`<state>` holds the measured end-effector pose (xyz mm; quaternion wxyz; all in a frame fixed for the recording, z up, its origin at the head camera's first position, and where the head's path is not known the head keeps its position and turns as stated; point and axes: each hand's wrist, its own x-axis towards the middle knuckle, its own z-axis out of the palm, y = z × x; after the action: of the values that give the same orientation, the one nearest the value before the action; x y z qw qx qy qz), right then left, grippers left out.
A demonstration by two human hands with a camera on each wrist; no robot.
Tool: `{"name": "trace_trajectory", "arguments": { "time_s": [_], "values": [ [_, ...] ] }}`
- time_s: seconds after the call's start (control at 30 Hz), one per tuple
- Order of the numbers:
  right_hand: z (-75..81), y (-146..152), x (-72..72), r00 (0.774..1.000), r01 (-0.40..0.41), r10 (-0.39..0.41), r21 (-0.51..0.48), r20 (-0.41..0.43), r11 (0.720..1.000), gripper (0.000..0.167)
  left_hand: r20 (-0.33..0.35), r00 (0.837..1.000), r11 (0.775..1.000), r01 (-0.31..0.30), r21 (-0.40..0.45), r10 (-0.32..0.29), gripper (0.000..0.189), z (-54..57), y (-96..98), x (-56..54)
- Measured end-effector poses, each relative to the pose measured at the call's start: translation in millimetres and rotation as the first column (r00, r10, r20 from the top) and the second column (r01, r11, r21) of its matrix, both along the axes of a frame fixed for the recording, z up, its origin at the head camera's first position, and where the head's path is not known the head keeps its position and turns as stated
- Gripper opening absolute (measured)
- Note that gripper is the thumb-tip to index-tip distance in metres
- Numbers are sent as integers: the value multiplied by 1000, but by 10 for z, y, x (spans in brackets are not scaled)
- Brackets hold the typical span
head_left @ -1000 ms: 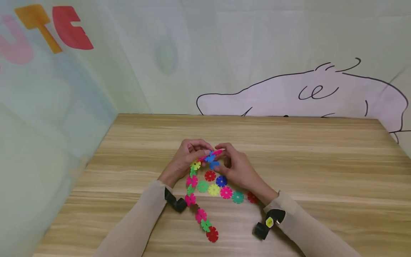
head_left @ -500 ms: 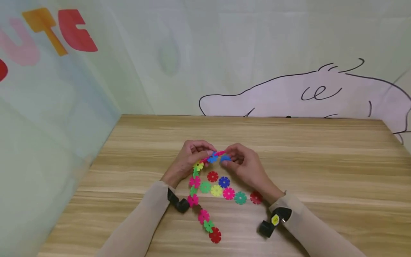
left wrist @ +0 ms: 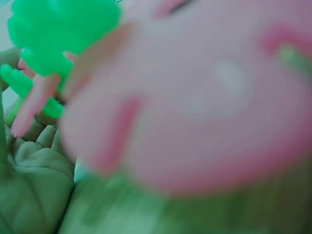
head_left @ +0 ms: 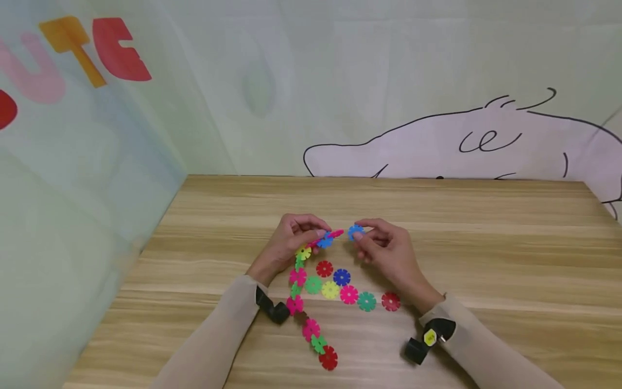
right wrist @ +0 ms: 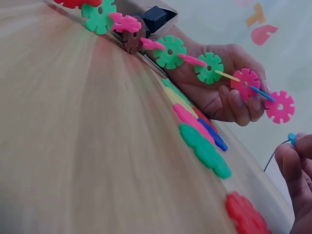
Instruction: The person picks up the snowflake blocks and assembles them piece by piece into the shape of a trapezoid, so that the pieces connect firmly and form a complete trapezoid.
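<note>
A chain of notched plastic discs (head_left: 298, 277) in pink, green, yellow, brown, blue and red hangs from my left hand (head_left: 284, 243) toward the table front. That hand pinches it near its upper end, where a blue disc (head_left: 325, 241) and a pink end disc (head_left: 335, 234) stick out past the thumb. My right hand (head_left: 391, 251) pinches a separate light blue disc (head_left: 356, 233) between thumb and forefinger, slightly apart from the pink end. In the right wrist view the discs slot edge to edge at angles. A blurred pink disc (left wrist: 204, 112) covers most of the left wrist view.
Loose discs lie below the hands: red (head_left: 324, 268), dark blue (head_left: 342, 277), green (head_left: 313, 284), yellow (head_left: 330, 290), pink (head_left: 349, 294), teal (head_left: 366, 301) and another red one (head_left: 391, 301). The wooden table (head_left: 486, 243) meets a printed backdrop (head_left: 389, 81) behind.
My right hand has drawn away to the right from the chain's end with the light blue disc, which has turned its face to view. The left hand keeps its hold with little movement.
</note>
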<state>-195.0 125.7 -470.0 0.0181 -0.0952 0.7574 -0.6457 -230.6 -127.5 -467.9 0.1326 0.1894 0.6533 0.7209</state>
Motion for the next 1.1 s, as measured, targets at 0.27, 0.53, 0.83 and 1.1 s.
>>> {"name": "trace_trajectory", "arguments": {
  "time_s": [0.27, 0.53, 0.83, 1.1],
  "values": [
    [-2, 45, 20, 997, -60, 55, -77, -61, 995, 33, -17, 1000, 995, 20, -98, -22, 27, -17, -29, 3],
    [16, 25, 23, 996, -83, 78, -113, -43, 990, 34, -37, 999, 986, 19, -165, -25, 26, 2, -13, 10],
    [29, 12, 16, 995, -96, 96, -110, -6, 989, 35, -33, 998, 983, 51, -179, -57, 26, 2, -19, 1],
    [30, 7, 10, 997, -79, 81, -151, 7, 985, 31, -53, 998, 972, 5, -234, -18, 22, 0, -15, -1]
  ]
}}
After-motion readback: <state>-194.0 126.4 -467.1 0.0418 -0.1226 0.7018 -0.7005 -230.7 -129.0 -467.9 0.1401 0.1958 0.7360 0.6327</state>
